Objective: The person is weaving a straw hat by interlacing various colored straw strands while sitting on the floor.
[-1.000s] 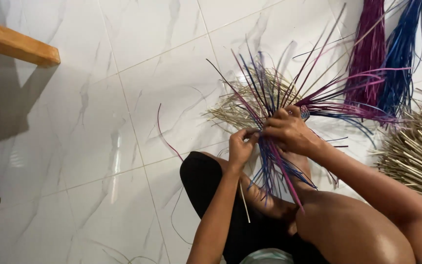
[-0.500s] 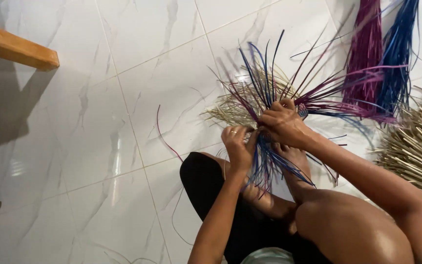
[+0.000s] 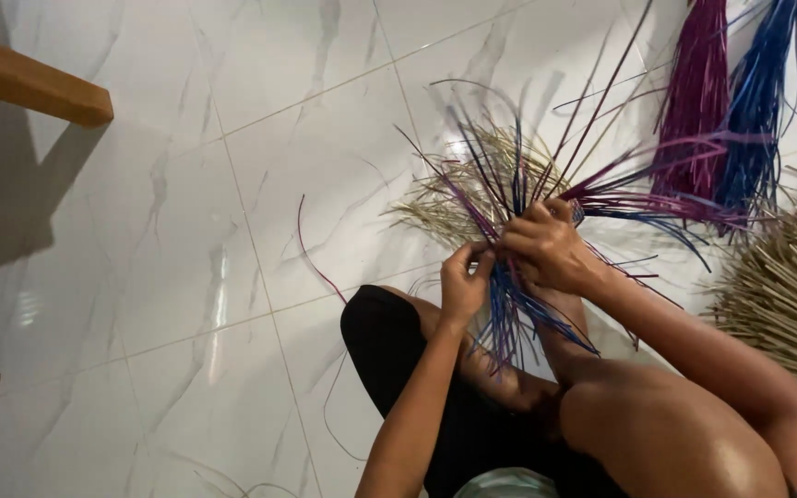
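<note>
The person sits on a white marble-pattern tile floor [image 3: 186, 184] and works on a bundle of blue and purple strands [image 3: 518, 194], held above the knees in the middle of the view. The left hand [image 3: 465, 281] is closed narrow, its fingertips pinching strands at the point where they cross. The right hand [image 3: 546, 244] is curled over the same point from the other side and grips the bundle; both hands touch each other. The strands spread up like a fan, and others hang down between the legs. Behind the bundle lies a pile of pale straw [image 3: 454, 198]. At the top right lie a purple strand bunch [image 3: 694, 101] and a blue strand bunch [image 3: 754, 111], side by side. A natural straw woven piece [image 3: 786, 286] lies at the right edge. A wooden bench edge [image 3: 29, 88] shows at the top left.
</note>
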